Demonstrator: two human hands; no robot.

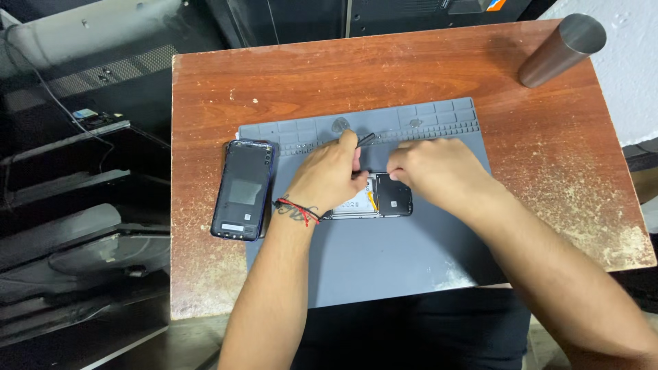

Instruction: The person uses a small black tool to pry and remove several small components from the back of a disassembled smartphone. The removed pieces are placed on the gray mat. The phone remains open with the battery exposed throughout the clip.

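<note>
A left hand closes its fingers around a thin dark tool, whose tip juts up and away past the knuckles, while the hand rests over the near end of an opened phone. The right hand, fingers curled and pinched together, presses on the phone's far end; whether it grips anything small cannot be told. The phone lies face down at the centre of a grey work mat, its insides and a dark cover plate exposed. Left of the phone, half on the mat's edge, lies a detached dark back cover. The mat sits on a worn wooden table; a metal cylinder stands at the table's far right corner, well apart from the phone.
</note>
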